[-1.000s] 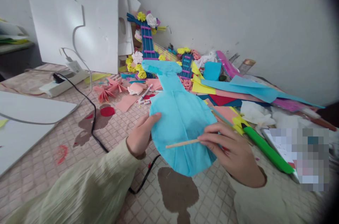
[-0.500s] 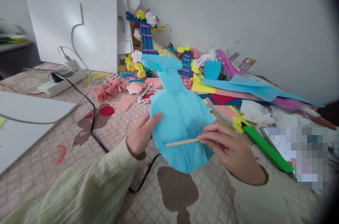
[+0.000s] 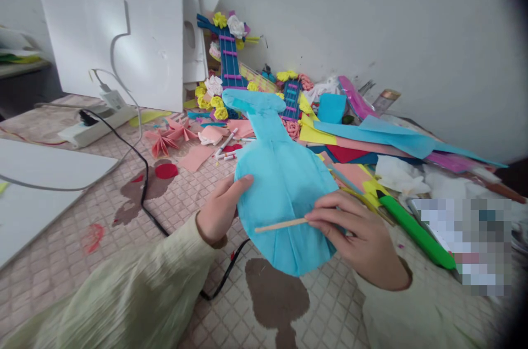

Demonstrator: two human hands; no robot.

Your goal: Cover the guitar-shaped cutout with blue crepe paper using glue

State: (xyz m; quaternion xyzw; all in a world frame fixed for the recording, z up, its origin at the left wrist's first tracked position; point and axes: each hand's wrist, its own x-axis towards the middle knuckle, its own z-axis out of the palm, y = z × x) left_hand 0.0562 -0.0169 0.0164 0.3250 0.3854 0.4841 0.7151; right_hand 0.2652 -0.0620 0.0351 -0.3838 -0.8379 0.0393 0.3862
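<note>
A guitar-shaped cutout [image 3: 284,178] covered in light blue paper is held tilted above the table, its neck pointing away from me. My left hand [image 3: 223,203] grips its left edge, thumb on the front and the other fingers partly hidden behind. Between the thumb and fingertips of my right hand [image 3: 355,233] is a thin wooden stick [image 3: 281,225]. It lies across the lower part of the blue body; whether it touches the paper I cannot tell. Creases run down the paper toward the rounded bottom.
Behind stand a decorated blue guitar neck [image 3: 229,57] and a white foam board [image 3: 115,35]. Coloured paper sheets [image 3: 371,134] and a green utility knife [image 3: 416,231] lie right. A power strip [image 3: 97,126] with a black cable [image 3: 142,173] sits left. Pink paper flowers [image 3: 165,140] lie nearby.
The stick and my right hand have shifted slightly left, and the stick slants a little more. The blue cutout sits marginally lower; my left hand keeps its hold.
</note>
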